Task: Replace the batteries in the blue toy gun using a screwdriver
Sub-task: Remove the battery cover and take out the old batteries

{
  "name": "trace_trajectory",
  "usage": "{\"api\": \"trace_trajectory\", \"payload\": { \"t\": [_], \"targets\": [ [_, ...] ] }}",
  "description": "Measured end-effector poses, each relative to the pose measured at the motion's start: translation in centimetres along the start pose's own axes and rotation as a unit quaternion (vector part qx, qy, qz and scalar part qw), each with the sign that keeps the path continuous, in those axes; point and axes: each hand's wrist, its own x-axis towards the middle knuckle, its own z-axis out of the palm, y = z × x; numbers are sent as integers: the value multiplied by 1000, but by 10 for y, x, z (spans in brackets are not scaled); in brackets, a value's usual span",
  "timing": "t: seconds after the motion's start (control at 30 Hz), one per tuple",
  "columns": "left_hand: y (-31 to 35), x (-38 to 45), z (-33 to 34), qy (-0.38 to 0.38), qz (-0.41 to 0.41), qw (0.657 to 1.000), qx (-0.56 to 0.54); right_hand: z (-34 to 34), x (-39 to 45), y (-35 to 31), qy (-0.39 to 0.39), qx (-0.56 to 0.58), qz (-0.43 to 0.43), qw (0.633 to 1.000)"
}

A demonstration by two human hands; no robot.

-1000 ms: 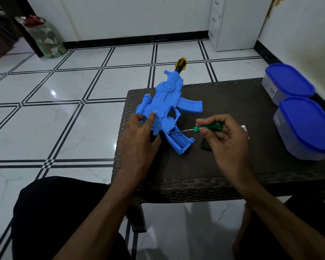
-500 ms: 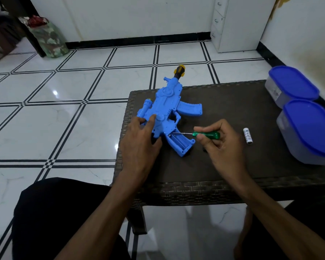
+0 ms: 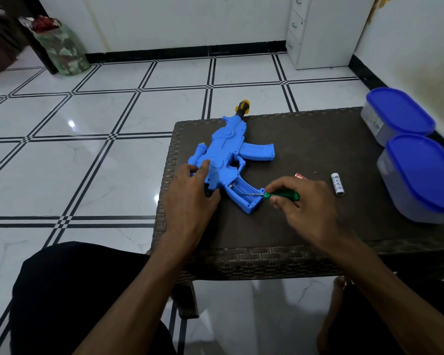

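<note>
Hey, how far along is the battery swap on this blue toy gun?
The blue toy gun's battery compartment is already open. Now the left hand steadies the gun while the right hand works the green screwdriver inside it. A white battery lies on the table. Fitting batteries and closing remain.

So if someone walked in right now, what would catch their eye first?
Probably the bright blue toy gun lying on the dark woven table, its handle compartment open. The left hand rests on it while the right hand holds a green screwdriver with its tip in that compartment. After that, two blue-lidded tubs at the table's right edge, with a white battery beside them.
</note>
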Motion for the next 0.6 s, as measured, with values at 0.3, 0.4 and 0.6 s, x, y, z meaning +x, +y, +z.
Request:
{"api": "trace_trajectory", "payload": {
  "t": [0.3,0.4,0.6],
  "targets": [
    [-4,0,3,-17,-7,1000,-5,3,0,10,64,149,75,984],
    [-3,-3,3,2,-4,1000,-12,5,3,3,97,208,108,967],
    [9,1,-3,80,32,991,-107,16,10,-7,100,242,134,956]
  ]
}}
